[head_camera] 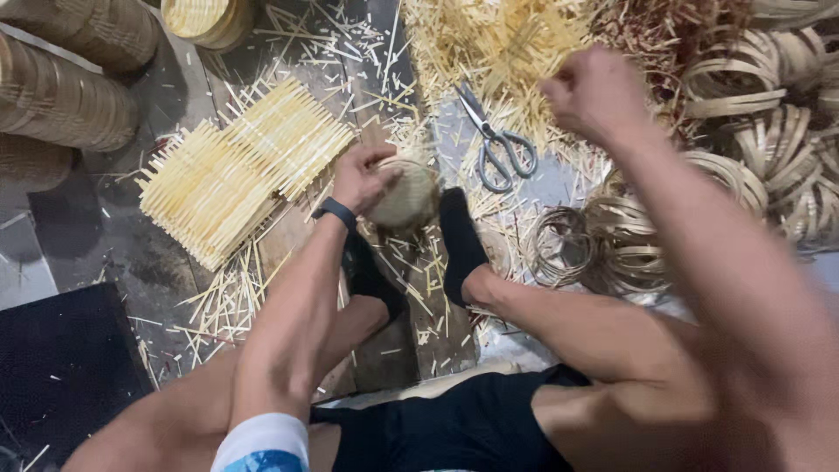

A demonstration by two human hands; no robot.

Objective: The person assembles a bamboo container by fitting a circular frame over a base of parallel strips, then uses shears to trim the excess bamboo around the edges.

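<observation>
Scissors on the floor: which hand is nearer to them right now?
Right. The right hand, closed in a fist, is raised just up and to the right of the scissors. The left hand is farther off to their left, resting on the small round woven piece.

1. Soft, even light is falling from overhead, brightening the pale bamboo sticks (245,166).
2. The floor at the lower left is sitting dim.
3. The right hand (599,92) and its forearm are smearing with motion blur.
4. The scissors (494,140) are glinting faintly.
5. Edges are bowing slightly outward.
</observation>
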